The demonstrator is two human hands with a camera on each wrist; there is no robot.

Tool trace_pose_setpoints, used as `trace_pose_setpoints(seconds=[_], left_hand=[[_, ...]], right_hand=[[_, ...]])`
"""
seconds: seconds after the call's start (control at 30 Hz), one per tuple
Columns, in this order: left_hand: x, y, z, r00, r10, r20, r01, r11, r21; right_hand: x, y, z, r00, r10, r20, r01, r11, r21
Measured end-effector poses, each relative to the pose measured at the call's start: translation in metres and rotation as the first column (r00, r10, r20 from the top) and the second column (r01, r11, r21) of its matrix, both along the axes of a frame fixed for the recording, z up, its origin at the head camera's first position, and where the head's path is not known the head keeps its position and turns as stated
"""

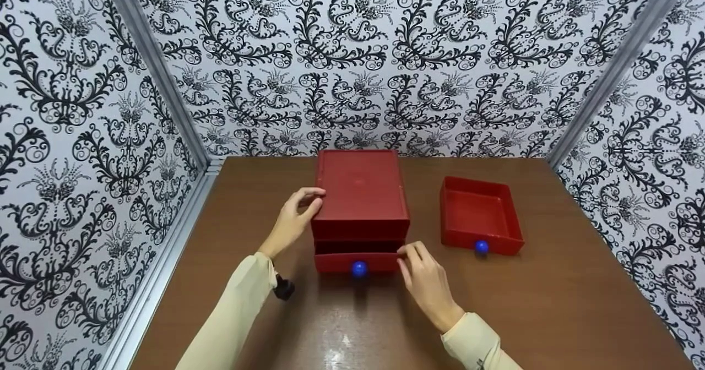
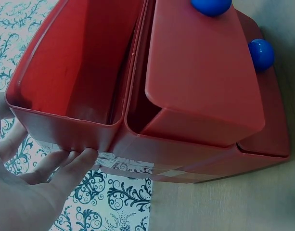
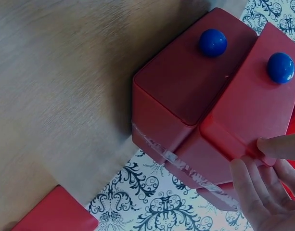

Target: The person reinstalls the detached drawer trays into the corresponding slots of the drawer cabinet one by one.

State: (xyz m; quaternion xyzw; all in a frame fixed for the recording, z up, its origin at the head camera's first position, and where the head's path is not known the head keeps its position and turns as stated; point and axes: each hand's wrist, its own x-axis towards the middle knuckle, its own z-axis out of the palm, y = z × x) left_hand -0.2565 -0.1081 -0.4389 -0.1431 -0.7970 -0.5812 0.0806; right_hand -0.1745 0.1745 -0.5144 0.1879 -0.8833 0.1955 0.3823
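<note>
A red drawer cabinet (image 1: 361, 188) with three levels stands at the middle of the table. Its top slot (image 2: 46, 86) holds no drawer. The middle drawer (image 1: 336, 262), with a blue knob (image 1: 359, 269), sticks out part way, and the bottom drawer (image 3: 181, 72) is flush in its slot. My left hand (image 1: 291, 218) rests on the cabinet's upper left side, fingers against the wall, as the left wrist view shows. With thumb and fingers, my right hand (image 1: 428, 279) pinches the right front corner of the middle drawer.
A loose red drawer (image 1: 476, 210) with its own blue knob (image 1: 481, 247) lies on the brown table (image 1: 562, 282) to the right of the cabinet. Patterned walls (image 1: 358, 56) close off the back and both sides. Tape (image 3: 171, 156) runs along the cabinet's side.
</note>
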Motion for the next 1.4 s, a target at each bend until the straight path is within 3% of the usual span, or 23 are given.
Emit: trace_pose_setpoints(seconds=[0.43,0.9,1.4], left_hand=[[-0.002,0.001,-0.003,0.999,0.017,-0.052,-0.018,1.000,-0.009],[-0.001,-0.001,-0.002,1.000,-0.015,-0.018,0.016,1.000,0.026],[-0.001,0.001,-0.002,0.998,0.013,-0.062,-0.013,1.000,0.000]], right_hand=[[-0.005,0.001,0.001,1.000,0.013,0.020,-0.012,0.999,-0.047],[-0.012,0.003,0.001,1.000,-0.016,0.000,0.016,0.999,-0.035],[-0.020,0.005,0.001,1.000,-0.031,-0.001,0.031,0.999,-0.034]])
